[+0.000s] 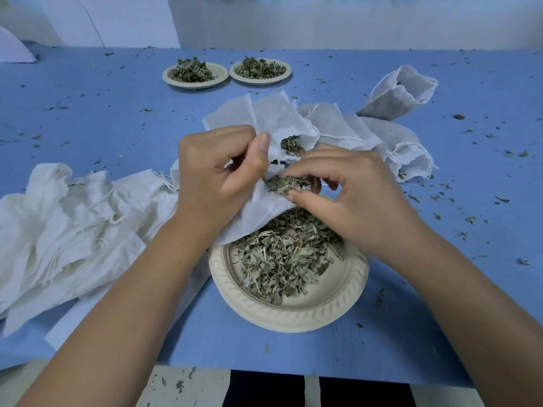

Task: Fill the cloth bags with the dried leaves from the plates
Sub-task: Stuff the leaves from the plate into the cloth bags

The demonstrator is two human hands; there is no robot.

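Note:
A beige plate near the table's front edge holds a heap of dried leaves. Just above its far rim my left hand grips the mouth of a white cloth bag, holding it open. My right hand pinches a clump of dried leaves at that opening. Behind the hands lies another white bag with leaves showing at its mouth. Two more plates of leaves, the left one and the right one, stand at the back.
A pile of limp white bags lies at the left. Several white bags lie to the right of the hands, one propped with its mouth open. Leaf crumbs are scattered over the blue table.

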